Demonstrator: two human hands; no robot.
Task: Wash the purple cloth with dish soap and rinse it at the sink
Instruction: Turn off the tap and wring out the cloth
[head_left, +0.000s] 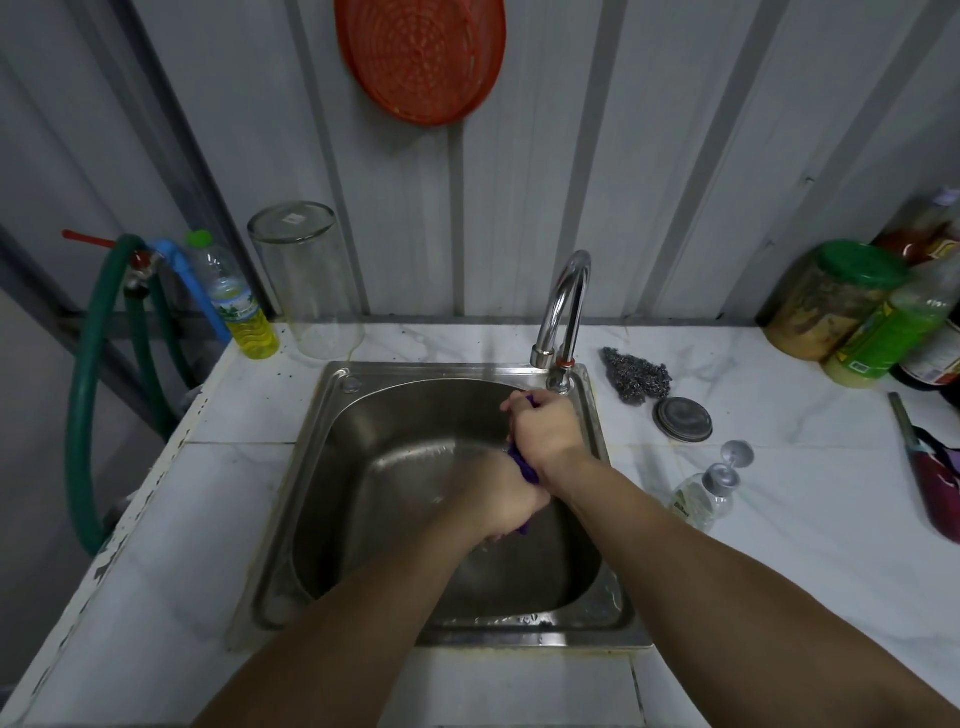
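Observation:
Both my hands grip the purple cloth (521, 466) over the steel sink (332, 415), twisted into a roll between them. My right hand (545, 426) holds its upper end, close under the chrome faucet (563, 306). My left hand (506, 499) is blurred and clasps the lower end; only small bits of purple show between and below the fists. A clear pump bottle of dish soap (701, 496) lies on the counter right of the sink. A bottle of yellow liquid (236, 306) stands at the back left.
An upturned glass jar (306, 280) stands behind the sink. A steel scourer (636, 374) and a metal lid (683, 418) lie to the right. Jars and bottles (872, 312) crowd the right corner. A knife (930, 467) lies at the right edge. A green hose (88, 389) hangs on the left.

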